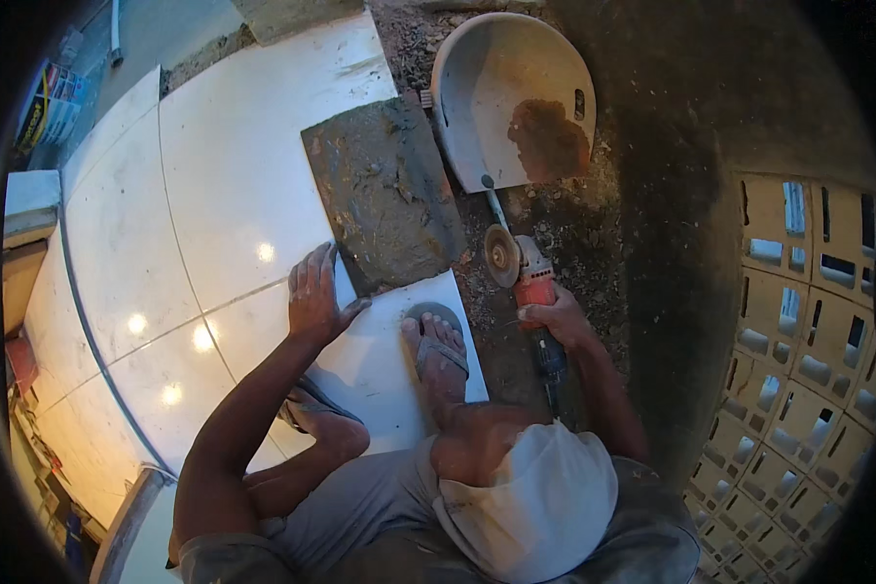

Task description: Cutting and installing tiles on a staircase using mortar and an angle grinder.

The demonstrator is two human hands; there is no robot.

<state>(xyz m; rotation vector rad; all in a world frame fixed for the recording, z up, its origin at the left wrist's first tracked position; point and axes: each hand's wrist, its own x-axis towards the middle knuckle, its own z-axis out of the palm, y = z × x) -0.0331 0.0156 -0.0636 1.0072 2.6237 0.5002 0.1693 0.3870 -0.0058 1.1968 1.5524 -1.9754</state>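
Observation:
My left hand [316, 292] is open, fingers extended over the white floor tiles [243, 165], at the edge of a rectangle of grey wet mortar [380, 185]. My right hand [555, 316] grips the red and black body of an angle grinder [533, 287]; its disc [502, 255] is at the upper end, beside the mortar. A white tile [360, 360] lies below the mortar under my sandalled foot [428, 350].
A stained off-white rounded pan [496, 88] sits at the top on rubble [594, 204]. A perforated block wall [798, 292] rises at right, beside dark floor. A bucket [49, 107] and a low ledge [31, 200] are at the left.

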